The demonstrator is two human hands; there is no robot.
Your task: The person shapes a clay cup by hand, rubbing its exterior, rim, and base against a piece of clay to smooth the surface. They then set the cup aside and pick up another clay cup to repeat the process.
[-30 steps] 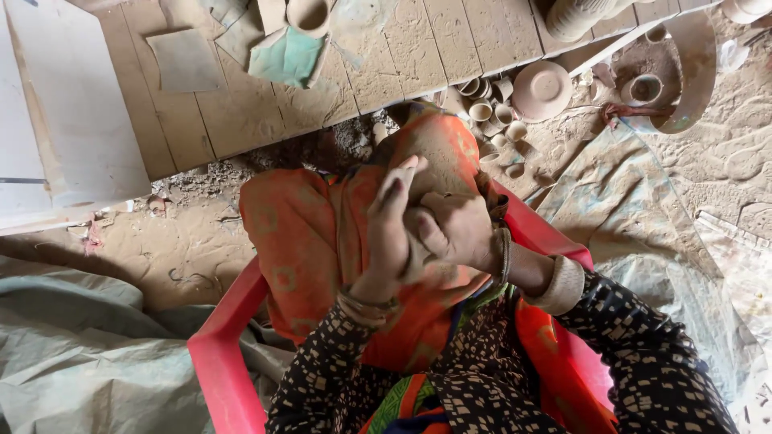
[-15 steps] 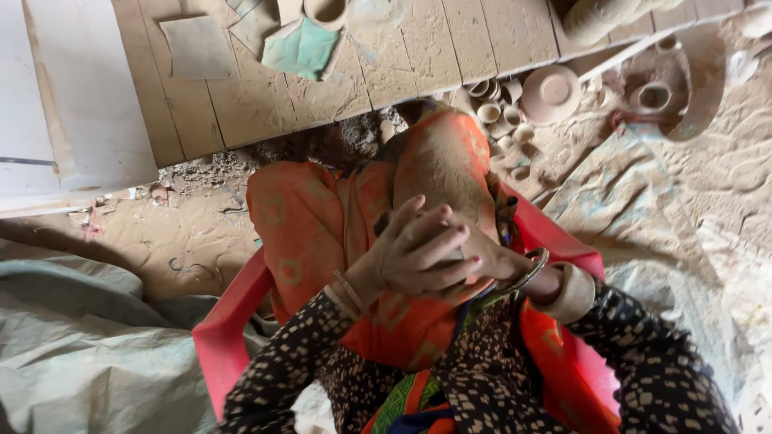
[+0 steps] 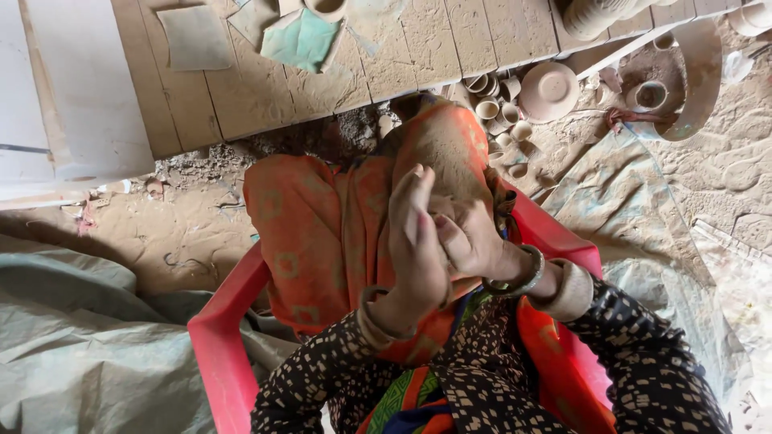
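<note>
Since half a second ago, your left hand (image 3: 418,241) has lifted off the right and now stands upright at frame centre, fingers straight and together, holding nothing. Your right hand (image 3: 470,241) lies just beside it, touching at the palm, fingers loosely curled; whether it holds anything you cannot tell. Both sit over the orange cloth (image 3: 322,233) draped across your lap in the red plastic chair (image 3: 221,354). Small clay cups (image 3: 494,100) cluster at the upper right, beside the wooden board (image 3: 257,88).
</note>
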